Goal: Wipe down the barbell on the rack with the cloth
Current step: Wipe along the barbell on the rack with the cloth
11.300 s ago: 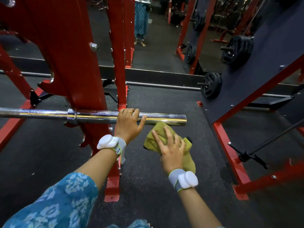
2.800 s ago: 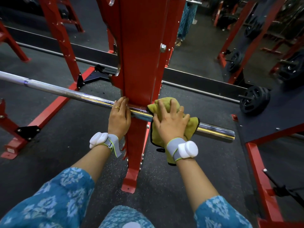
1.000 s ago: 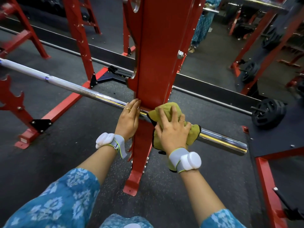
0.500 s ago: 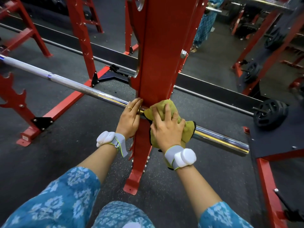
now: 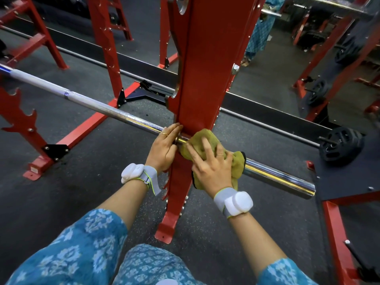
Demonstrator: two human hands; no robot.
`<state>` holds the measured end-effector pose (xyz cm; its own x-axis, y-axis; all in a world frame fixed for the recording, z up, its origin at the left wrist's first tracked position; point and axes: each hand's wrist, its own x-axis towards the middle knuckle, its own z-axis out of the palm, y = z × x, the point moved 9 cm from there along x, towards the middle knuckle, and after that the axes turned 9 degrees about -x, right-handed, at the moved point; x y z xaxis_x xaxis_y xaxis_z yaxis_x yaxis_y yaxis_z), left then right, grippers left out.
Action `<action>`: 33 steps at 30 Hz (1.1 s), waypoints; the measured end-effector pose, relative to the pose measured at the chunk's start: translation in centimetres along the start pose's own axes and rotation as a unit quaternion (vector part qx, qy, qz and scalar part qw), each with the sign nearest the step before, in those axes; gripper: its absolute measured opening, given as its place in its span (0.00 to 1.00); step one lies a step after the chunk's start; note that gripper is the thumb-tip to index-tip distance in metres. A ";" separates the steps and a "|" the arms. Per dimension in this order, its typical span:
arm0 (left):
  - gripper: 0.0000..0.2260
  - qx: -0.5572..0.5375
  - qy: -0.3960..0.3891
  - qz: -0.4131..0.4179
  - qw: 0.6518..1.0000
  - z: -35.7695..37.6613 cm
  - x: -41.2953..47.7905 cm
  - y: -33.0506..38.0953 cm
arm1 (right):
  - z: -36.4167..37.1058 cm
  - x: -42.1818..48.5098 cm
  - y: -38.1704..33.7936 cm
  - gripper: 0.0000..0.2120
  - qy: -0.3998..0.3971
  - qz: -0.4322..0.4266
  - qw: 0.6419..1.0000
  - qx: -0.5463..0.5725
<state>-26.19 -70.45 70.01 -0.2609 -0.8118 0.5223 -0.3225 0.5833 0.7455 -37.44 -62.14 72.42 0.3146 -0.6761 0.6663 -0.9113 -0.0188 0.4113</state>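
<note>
Cloth (image 5: 205, 136), olive green and bunched, lies over the barbell (image 5: 115, 113) directly under my right hand (image 5: 212, 168). That hand's fingers are spread wide and arched over the top of the bar, pressing the fabric onto the steel. The thumb is hidden underneath, so I cannot tell how far the grip closes round. One fold of the cloth sticks out past the little-finger side of the grip, and another hangs below the heel of the hand. Outboard of the grip, the bare chrome sleeve runs on to the end of the bar, with a black weight plate (image 5: 341, 145) on the floor (image 5: 61, 202) well beyond it. Just inboard of my index finger, the bar crosses the red rack upright (image 5: 205, 68). My left hand (image 5: 164, 149) lies on the bar on the other side of that upright, close to the right hand. Its fingers are together and laid fairly straight over the shaft, with the tips touching the red steel and a ring (image 5: 165, 134) on one of them. Its thumb is out of sight too. From that hand the shaft stretches away to the left, shiny near the hand and duller further out. Each wrist carries a band with a white pod, the left wristband (image 5: 133, 175) and the right wristband (image 5: 236, 201).
</note>
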 end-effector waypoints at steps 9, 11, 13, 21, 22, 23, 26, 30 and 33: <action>0.30 0.128 0.018 -0.006 0.992 0.2 -0.2 -0.6 | 0.0 2.8 -0.7 0.21 -0.019 0.005 0.999 0.039; 0.32 0.112 -0.006 -0.007 0.994 0.3 -0.1 -1.1 | -0.1 2.9 -1.0 0.21 -0.024 0.002 0.999 0.047; 0.32 0.121 -0.020 0.004 0.992 0.3 -0.1 -1.3 | -0.5 2.4 -0.9 0.21 -0.009 -0.017 0.999 0.042; 0.34 0.091 -0.005 -0.011 0.996 0.2 -0.2 -0.9 | -0.5 -2.4 0.7 0.26 0.023 -0.030 0.999 0.008; 0.34 0.090 -0.004 -0.012 0.996 0.2 -0.2 -1.0 | -0.5 -2.0 0.6 0.25 0.021 -0.020 1.000 0.009; 0.34 0.090 -0.001 -0.013 0.996 0.2 -0.2 -1.0 | -0.5 -1.3 0.3 0.25 0.020 -0.012 1.000 0.013; 0.35 0.088 0.013 -0.017 0.996 0.2 -0.1 -1.0 | -0.5 0.9 -1.1 0.23 0.006 -0.008 0.999 0.037; 0.36 0.076 0.014 -0.018 0.997 0.1 -0.1 -1.0 | -0.6 1.7 -1.9 0.23 0.008 -0.009 0.999 0.046; 0.31 0.090 0.017 -0.017 0.996 0.1 0.0 -1.0 | -0.8 -0.4 -1.0 0.25 0.033 -0.048 0.998 0.031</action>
<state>-25.92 -71.06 69.25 -0.2175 -0.8296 0.5142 -0.4887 0.5486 0.6784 -36.43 -61.25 72.21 0.4156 -0.6191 0.6664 -0.8903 -0.1270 0.4372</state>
